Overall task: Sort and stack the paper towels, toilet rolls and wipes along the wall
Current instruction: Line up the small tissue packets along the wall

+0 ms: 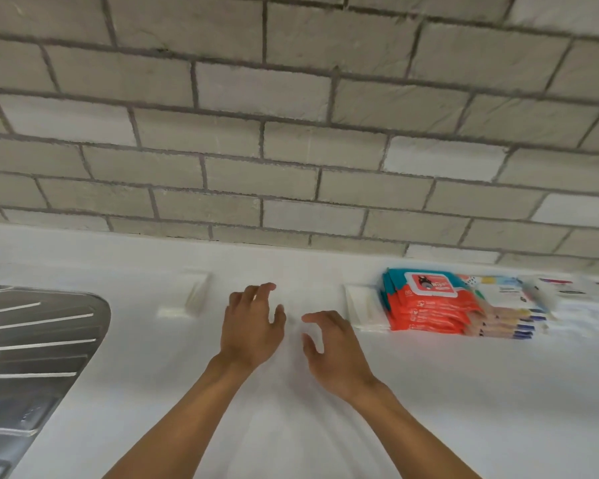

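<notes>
A stack of orange and teal wipe packs (429,305) lies on the white counter (464,392) against the brick wall, to the right. Right of it sits a second stack of lighter wipe packs (509,309), then more blurred white packs (574,292). A white folded pack (362,305) lies at the left of the orange stack. Another white pack (187,295) lies further left by the wall. My left hand (253,326) and my right hand (332,344) hover over the bare counter between them, fingers loosely bent, holding nothing.
A steel sink drainboard (32,357) with ridges fills the left side of the counter. The grey brick wall (291,150) rises straight behind the counter.
</notes>
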Demonstrator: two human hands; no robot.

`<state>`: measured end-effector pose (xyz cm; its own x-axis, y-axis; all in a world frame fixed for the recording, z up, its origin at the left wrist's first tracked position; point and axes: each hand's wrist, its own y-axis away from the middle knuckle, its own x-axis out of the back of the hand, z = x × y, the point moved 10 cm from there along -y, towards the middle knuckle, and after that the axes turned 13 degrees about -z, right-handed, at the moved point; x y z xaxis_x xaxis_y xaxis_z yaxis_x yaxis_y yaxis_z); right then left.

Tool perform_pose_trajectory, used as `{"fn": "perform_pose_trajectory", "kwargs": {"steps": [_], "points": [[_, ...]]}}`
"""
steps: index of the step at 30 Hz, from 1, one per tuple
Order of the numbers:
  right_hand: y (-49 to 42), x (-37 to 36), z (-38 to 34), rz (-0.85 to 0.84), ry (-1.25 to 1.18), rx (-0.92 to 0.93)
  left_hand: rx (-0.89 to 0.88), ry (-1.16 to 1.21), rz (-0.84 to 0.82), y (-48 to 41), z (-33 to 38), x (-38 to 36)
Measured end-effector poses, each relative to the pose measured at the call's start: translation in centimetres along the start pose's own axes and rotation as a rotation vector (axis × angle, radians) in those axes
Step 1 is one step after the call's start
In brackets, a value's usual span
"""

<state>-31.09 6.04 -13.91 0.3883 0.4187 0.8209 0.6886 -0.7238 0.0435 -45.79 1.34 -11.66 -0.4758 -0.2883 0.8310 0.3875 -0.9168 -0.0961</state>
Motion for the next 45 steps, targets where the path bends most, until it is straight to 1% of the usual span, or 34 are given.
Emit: {"fn": "perform_pose_trajectory", "kwargs": {"steps": [2, 5, 8, 9, 11, 14, 17, 21, 27, 36, 42, 43, 45], "points": [[1.2, 1.1, 1.9, 0.015, 0.041, -0.040, -0.052, -0.072, -0.076, -0.1, 2.4, -1.7], [2.7, 2.1, 4.7, -0.003, 0.092, -0.112, -0.146, -0.274, -0.219, -0.4, 5.6, -4.8], [3.6, 2.8, 7.9, -0.008, 0.024, -0.238, -0.166, -0.348, -0.341, -0.9, 7.6, -7.7], [3.8, 3.2, 9.1, 0.015, -0.043, -0.287, -0.159, -0.324, -0.371, -1.2, 8.2, -8.5], [4.2, 3.9, 11.3, 0.062, -0.192, -0.378, -0.108, -0.198, -0.426, -2.2, 8.8, -10.3], [4.2, 4.7, 13.1, 0.133, -0.310, -0.398, 0.009, 0.084, -0.473, -3.9, 9.0, -12.5], [3.8, 5.3, 13.6, 0.185, -0.345, -0.371, 0.123, 0.298, -0.476, -5.2, 9.2, -14.2], [3.7, 5.3, 13.9, 0.251, -0.404, -0.323, 0.241, 0.390, -0.448, -6.5, 9.1, -15.8], [3.3, 4.5, 15.1, 0.284, -0.550, -0.385, 0.288, 0.337, -0.376, -7.6, 8.2, -16.4], [2.2, 2.4, 15.7, 0.261, -0.759, -0.467, 0.346, 0.398, -0.332, -7.9, 6.9, -16.1], [1.9, 0.9, 15.9, 0.206, -0.909, -0.514, 0.364, 0.436, -0.297, -7.7, 5.1, -14.8], [1.9, 0.8, 16.0, 0.199, -0.905, -0.517, 0.365, 0.443, -0.292, -7.7, 4.9, -14.6], [2.5, 1.6, 16.0, 0.192, -0.813, -0.511, 0.361, 0.456, -0.292, -7.7, 4.7, -14.3]]}}
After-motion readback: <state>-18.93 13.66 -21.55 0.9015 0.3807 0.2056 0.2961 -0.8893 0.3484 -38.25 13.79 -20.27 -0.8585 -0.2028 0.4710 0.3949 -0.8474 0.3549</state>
